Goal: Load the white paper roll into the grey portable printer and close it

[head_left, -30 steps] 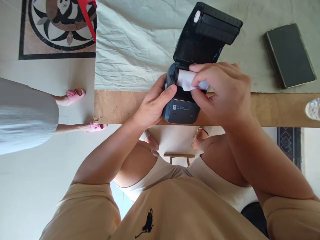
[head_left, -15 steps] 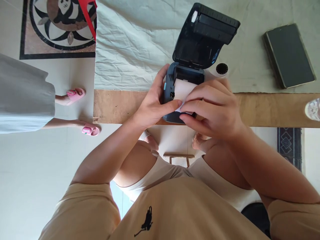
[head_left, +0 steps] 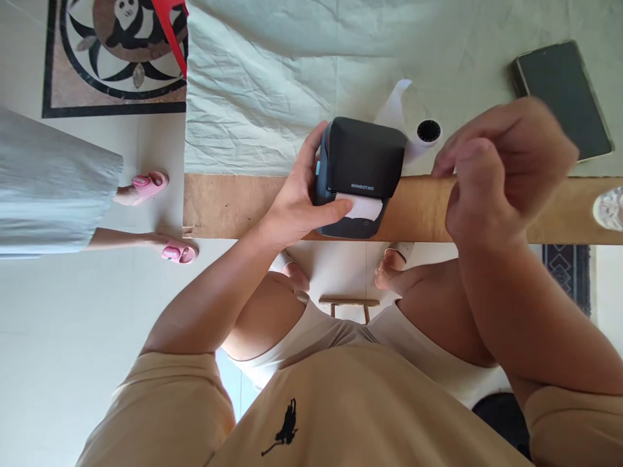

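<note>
Pale tiled floor [head_left: 73, 337] spread under us, with a patterned inlay [head_left: 111, 52] at the far left and another person's grey skirt [head_left: 53, 194] and pink sandals [head_left: 148, 185] beside it. Our table [head_left: 233, 207] showed a bare brown edge, and a wrinkled white cloth [head_left: 253, 84] covered the rest. On the cloth at the far right lay a dark tablet [head_left: 564, 91]. At the table's near edge sat the small dark printer [head_left: 363, 172], its lid shut, with a strip of white paper [head_left: 365, 206] coming out of its front slot. Our left hand [head_left: 296, 201] gripped the printer's left side, thumb pressed on the paper. Our right hand [head_left: 501, 168] hovered to the right, apart from the printer, fingers loosely curled and holding nothing. Just behind the printer lay a spare paper roll [head_left: 426, 133].
</note>
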`<state>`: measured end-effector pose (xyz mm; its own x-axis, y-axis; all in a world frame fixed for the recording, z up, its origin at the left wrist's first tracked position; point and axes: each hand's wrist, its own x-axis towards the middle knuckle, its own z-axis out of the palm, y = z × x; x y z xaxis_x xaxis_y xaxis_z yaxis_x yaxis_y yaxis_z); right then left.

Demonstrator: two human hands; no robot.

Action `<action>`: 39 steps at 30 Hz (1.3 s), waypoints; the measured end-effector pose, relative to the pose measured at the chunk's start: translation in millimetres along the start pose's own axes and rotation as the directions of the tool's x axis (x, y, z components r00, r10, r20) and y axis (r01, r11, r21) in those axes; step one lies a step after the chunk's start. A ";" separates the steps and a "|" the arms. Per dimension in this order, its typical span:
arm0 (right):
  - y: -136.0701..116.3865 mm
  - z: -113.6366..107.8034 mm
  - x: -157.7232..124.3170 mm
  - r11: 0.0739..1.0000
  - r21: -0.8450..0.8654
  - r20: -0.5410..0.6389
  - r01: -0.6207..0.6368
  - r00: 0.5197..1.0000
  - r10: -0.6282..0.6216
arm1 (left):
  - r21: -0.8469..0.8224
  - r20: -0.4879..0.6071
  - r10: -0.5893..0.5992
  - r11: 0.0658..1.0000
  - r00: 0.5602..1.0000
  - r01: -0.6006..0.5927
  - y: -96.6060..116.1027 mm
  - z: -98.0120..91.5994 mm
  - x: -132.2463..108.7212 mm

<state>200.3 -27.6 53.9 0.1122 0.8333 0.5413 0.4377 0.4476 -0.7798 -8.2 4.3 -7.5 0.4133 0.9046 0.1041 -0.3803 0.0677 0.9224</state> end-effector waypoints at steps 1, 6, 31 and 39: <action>-1.5 -1.6 -0.6 0.998 -0.047 0.083 -0.052 0.995 0.056 | 0.004 -0.007 -0.009 1.000 1.000 0.009 0.1 0.1 -0.1; 3.9 -1.1 -4.6 0.937 -0.221 0.414 -0.270 0.844 0.341 | -0.031 -0.059 -0.082 0.996 0.995 0.080 10.5 11.4 -4.3; 23.9 10.0 -9.0 0.945 -0.256 0.394 -0.203 0.871 0.294 | -0.090 -0.118 -0.205 0.977 0.972 0.195 29.4 27.9 -5.5; 29.1 10.4 -13.7 0.949 -0.256 0.379 -0.184 0.884 0.273 | -0.097 -0.095 -0.194 0.978 0.976 0.185 26.4 27.0 -6.1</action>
<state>202.2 -22.7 20.5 -0.1192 0.9821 0.1461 0.6234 0.1885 -0.7588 1.6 -10.8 26.3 0.3989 0.9101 -0.1128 -0.3755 0.2743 0.8853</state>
